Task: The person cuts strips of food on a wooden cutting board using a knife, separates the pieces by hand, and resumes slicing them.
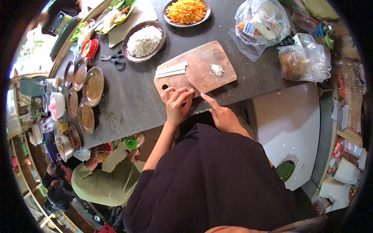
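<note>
A wooden cutting board (206, 56) lies at the table's near edge. Flat pale strips (171, 70) rest on its left half, and a small heap of white shreds (217, 70) on its right. My left hand (178, 104) bends its fingers over the board's near edge, fingertips close together; whatever they pinch is too small to name. Beside it, my right hand (224, 115) points its index finger onto the board, with the other fingers curled under. A thin dark line, possibly a blade, runs from that fingertip across the board; what the hand grips is hidden.
Beyond the board stand a bowl of white shreds (144, 41) and a bowl of orange pieces (186, 11). Scissors (115, 59) and several brown plates (93, 86) are at left. Plastic bags (264, 23) sit at right. A person in a green shirt (103, 184) is at lower left.
</note>
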Action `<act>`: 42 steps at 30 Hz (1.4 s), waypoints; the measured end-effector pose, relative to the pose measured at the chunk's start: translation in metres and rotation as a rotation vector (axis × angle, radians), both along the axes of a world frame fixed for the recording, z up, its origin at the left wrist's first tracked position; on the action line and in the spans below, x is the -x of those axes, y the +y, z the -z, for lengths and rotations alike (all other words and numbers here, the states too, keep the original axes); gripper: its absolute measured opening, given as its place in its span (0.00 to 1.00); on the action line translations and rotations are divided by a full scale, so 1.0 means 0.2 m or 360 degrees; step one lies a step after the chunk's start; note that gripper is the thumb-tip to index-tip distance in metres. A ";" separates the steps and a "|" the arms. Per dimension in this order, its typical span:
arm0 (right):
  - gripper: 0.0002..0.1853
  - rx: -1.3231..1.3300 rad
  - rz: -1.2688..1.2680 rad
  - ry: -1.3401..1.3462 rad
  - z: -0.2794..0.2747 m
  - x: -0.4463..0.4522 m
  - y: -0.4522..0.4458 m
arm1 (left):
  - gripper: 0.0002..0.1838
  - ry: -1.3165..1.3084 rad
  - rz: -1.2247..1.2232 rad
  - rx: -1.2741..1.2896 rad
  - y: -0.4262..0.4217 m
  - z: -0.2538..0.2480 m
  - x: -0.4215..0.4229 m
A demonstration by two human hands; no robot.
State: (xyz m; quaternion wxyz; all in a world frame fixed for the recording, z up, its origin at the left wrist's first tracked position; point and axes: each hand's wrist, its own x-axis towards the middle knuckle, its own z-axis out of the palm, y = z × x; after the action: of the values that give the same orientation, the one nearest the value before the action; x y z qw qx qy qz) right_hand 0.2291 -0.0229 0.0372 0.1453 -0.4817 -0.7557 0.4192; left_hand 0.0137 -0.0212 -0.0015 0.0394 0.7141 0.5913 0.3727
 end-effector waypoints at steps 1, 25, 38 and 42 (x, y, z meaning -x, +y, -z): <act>0.34 0.0080 0.0000 0.0090 0.01 0.00 0.00 | 0.14 -0.0058 0.0030 0.0021 0.00 0.01 0.01; 0.34 -0.0167 0.0149 0.0008 0.02 0.10 -0.07 | 0.16 -0.0130 0.0038 -0.0035 0.00 0.01 0.00; 0.33 -0.0278 0.0215 0.0087 0.01 0.12 -0.07 | 0.14 -0.0111 0.0019 -0.0019 0.00 0.01 0.00; 0.33 -0.0317 0.0158 -0.0073 0.01 0.11 -0.09 | 0.13 -0.0106 0.0027 -0.0032 0.00 0.01 0.00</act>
State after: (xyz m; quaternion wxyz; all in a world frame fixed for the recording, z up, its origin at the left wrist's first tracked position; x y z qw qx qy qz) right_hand 0.2069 -0.0419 0.0346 0.1958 -0.5112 -0.7720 0.3230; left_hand 0.0128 -0.0207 -0.0032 0.0552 0.7067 0.5797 0.4018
